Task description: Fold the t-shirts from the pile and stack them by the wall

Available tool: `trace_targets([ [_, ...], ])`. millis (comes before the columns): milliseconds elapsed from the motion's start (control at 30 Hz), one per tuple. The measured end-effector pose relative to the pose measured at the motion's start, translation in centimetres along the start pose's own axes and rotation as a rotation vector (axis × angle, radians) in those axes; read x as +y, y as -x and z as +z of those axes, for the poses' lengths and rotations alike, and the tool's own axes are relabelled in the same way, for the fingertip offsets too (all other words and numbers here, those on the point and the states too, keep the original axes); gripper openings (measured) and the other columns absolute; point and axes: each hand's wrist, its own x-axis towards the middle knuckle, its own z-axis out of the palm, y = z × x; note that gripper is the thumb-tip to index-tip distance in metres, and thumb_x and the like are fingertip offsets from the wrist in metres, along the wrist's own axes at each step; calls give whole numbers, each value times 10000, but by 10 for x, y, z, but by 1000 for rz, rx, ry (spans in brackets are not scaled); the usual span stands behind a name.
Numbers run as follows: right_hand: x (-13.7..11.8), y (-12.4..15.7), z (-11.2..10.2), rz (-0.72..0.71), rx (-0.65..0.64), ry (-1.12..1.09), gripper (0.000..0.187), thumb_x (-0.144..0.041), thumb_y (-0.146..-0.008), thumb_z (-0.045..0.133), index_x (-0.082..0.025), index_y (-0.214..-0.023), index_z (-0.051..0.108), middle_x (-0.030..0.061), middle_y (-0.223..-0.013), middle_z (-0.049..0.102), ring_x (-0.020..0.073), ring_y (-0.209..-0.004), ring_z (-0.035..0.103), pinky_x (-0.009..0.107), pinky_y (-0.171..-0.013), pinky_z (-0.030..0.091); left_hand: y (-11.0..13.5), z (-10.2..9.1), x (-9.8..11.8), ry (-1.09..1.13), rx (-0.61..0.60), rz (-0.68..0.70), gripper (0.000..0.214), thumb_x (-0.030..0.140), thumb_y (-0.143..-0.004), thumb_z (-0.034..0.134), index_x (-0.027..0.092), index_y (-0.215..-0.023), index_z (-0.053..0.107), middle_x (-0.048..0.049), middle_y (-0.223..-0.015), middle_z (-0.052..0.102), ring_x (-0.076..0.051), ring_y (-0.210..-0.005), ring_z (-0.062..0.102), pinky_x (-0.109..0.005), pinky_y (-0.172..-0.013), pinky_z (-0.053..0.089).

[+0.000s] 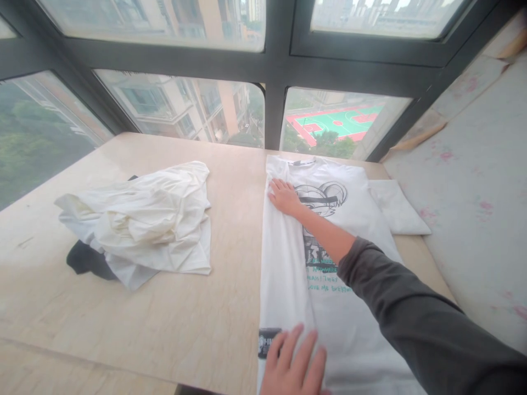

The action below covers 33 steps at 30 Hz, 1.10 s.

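A white printed T-shirt [349, 318] lies spread on the pale surface, its left side folded inward in a long strip over part of the print. My right hand [284, 196] rests flat on the upper end of that folded strip, fingers stretched out, near the collar. At the bottom of the view, my left hand [294, 362] is over the lower part of the strip with its fingers spread, close to a black printed patch [269, 343]. Whether its fingertips press on the cloth is hard to tell. Neither hand grips anything.
A crumpled heap of white clothing [152, 219] lies to the left, with a black garment [88, 259] partly under it. A folded white cloth [399, 208] sits by the floral wall [481, 230] at right. Dark-framed windows [275, 71] border the far edge of the surface [230, 312].
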Motion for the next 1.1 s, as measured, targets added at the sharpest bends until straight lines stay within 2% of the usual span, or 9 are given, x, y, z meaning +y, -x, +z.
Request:
trace_targets([
  [67, -1, 0, 6, 13, -9, 19, 522, -347, -999, 357, -139, -1476, 412, 121, -1602, 303, 295, -1477, 233, 501, -1195, 155, -4, -1, -14, -106, -101, 31, 512, 595, -928, 409, 235, -1174, 677, -70, -1276, 670, -315, -1165, 572, -467, -1024, 324],
  [133, -1, -4, 8, 26, -22, 31, 535, -350, -1002, 344, -130, -1487, 398, 124, -1608, 288, 300, -1483, 224, 506, -1197, 144, -2, -3, -23, -180, -210, 53, 613, 643, -866, 488, 228, -1293, 631, -77, -1383, 603, -338, -1262, 493, -481, -1103, 239],
  [333, -13, -19, 11, 41, -44, 31, 552, -369, -1009, 320, -123, -1500, 379, 121, -1622, 251, 293, -1494, 197, 506, -1205, 127, 15, -9, -33, -206, -286, 31, 645, 567, -847, 548, 230, -1397, 559, -68, -1460, 538, -341, -1364, 388, -497, -1187, 119],
  [600, -31, -37, 15, 50, -55, -45, 525, -359, -996, 367, -153, -1477, 410, 123, -1618, 260, 311, -1494, 192, 538, -1199, 130, 16, -29, -60, -216, -333, 48, 649, 539, -829, 579, 280, -1422, 529, -32, -1497, 503, -323, -1431, 316, -475, -1212, 88],
  [733, -26, -37, 5, -4, -48, -116, 516, -387, -957, 481, -181, -1431, 485, 102, -1568, 376, 285, -1457, 301, 477, -1198, 209, 21, -34, -71, -223, -347, 88, 637, 522, -828, 585, 272, -1412, 542, -36, -1486, 517, -318, -1461, 273, -482, -1225, 67],
  [833, -5, -21, -15, -47, 13, -168, 446, -351, -955, 484, -203, -1370, 551, 57, -1456, 531, 191, -1348, 463, 321, -1144, 332, 26, -35, -81, -249, -334, 172, 610, 513, -820, 599, 256, -1373, 583, -54, -1446, 556, -318, -1495, 207, -490, -1233, 49],
  [900, 23, -1, -35, -13, 89, -186, 415, -317, -973, 420, -191, -1340, 569, 61, -1391, 585, 174, -1262, 539, 301, -1091, 392, 30, -36, -88, -266, -327, 223, 602, 532, -813, 608, 248, -1343, 608, -69, -1417, 582, -321, -1510, 169, -498, -1236, 41],
  [1033, 104, 62, -84, 171, 294, -170, 436, -251, -982, 296, -138, -1306, 564, 132, -1315, 613, 214, -1151, 596, 364, -1014, 451, 33, -37, -92, -266, -306, 251, 578, 550, -807, 606, 249, -1300, 637, -80, -1365, 622, -319, -1520, 142, -505, -1237, 42],
  [1100, 146, 95, -109, 325, 466, -135, 389, -233, -951, 345, -157, -1223, 612, 129, -1244, 645, 221, -1106, 608, 347, -976, 465, 32, -37, -92, -276, -289, 236, 520, 477, -814, 604, 234, -1272, 651, -85, -1326, 648, -329, -1511, 170, -521, -1234, 43],
])
